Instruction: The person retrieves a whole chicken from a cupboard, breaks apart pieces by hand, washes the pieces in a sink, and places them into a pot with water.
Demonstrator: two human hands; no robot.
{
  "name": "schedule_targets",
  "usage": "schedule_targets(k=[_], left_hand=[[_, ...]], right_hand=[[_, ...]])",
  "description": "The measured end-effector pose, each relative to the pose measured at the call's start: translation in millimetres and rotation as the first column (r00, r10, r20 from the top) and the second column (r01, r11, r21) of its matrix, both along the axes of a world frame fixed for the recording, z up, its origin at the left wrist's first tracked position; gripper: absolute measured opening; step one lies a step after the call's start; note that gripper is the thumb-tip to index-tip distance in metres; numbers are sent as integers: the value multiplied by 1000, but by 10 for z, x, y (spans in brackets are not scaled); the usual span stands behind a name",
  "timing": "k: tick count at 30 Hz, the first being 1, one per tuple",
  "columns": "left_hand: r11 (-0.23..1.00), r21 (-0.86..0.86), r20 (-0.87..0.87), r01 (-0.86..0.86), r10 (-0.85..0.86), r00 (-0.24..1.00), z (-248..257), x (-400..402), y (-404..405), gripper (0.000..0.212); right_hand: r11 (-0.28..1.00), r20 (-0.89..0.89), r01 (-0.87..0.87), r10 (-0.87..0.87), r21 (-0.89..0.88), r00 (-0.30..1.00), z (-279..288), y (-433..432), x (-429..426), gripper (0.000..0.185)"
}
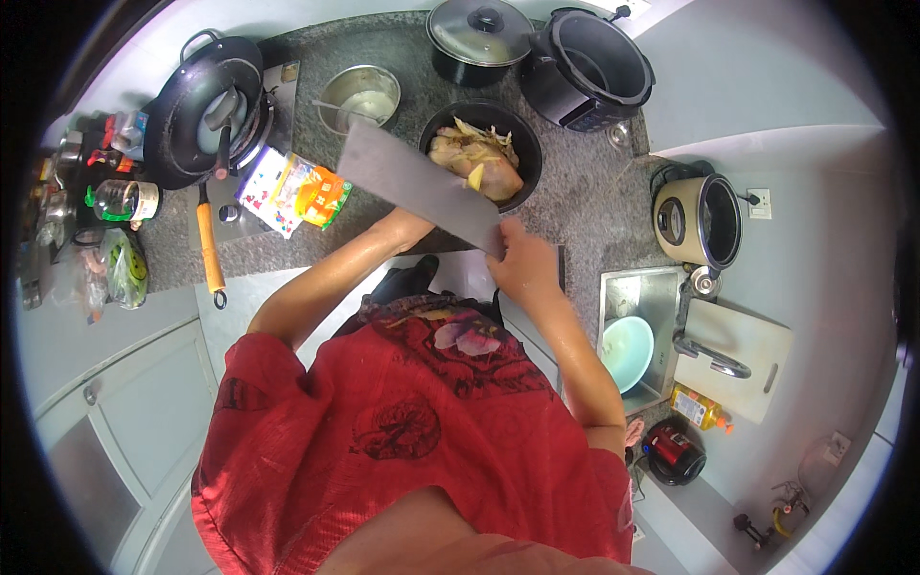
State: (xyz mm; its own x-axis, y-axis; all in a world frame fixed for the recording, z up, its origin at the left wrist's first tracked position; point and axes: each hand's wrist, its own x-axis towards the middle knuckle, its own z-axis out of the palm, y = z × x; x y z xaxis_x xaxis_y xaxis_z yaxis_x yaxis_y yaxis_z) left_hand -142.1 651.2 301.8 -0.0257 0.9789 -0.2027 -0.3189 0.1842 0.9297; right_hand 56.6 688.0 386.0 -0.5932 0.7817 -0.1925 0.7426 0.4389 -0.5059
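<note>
A broad cleaver (413, 183) is held up in my right hand (528, 262), its blade slanting up and to the left over the counter edge. Behind the blade, my left hand (413, 226) is mostly hidden; only its wrist end shows, so its fingers cannot be made out. Just beyond the blade sits a round black pot (533, 154). In it lies what looks like a raw whole chicken (463, 157), with pale yellow slices on top, probably ginger (475, 176). The blade covers the pot's lower left rim.
A steel bowl (359, 75) holds cloudy liquid. Food packets (298, 190) lie by a wok (169, 108) with a spatula. A lidded pot (478, 36) and an open electric cooker (586, 72) stand behind. At right are a rice cooker (683, 219) and a sink (632, 287) containing a basin (625, 352).
</note>
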Motion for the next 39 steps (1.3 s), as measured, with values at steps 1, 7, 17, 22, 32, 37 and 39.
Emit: schedule_targets(k=[1,7,17,22,32,37,39], left_hand=[[1000,-14,29,-3,3,1000,-27,-10,-15,27],[995,-94,111,10,0,994,71,-30,41,18],[963,-270,249,-15,84,965,90,-28,37,26],[972,-202,236,120,-71,969,58,-155,20,26],[991,-79,33,-111,114,993,-44,-34,121,23],[987,-154,-66,34,-45,997,-136,-130,126,25],[971,-213,-179,112,-151,972,27,-137,132,24]], right_hand=[[1000,15,-13,13,-1,1000,-4,-22,-27,33],[1000,97,-9,6,25,995,-85,26,-75,35],[999,221,-19,11,33,975,-255,189,-101,36],[994,196,96,-103,47,975,-433,516,125,29],[998,131,-59,55,27,990,-128,175,-177,23],[999,139,-5,1,31,990,-249,247,-168,23],[999,142,34,-38,34,989,-319,366,-106,23]])
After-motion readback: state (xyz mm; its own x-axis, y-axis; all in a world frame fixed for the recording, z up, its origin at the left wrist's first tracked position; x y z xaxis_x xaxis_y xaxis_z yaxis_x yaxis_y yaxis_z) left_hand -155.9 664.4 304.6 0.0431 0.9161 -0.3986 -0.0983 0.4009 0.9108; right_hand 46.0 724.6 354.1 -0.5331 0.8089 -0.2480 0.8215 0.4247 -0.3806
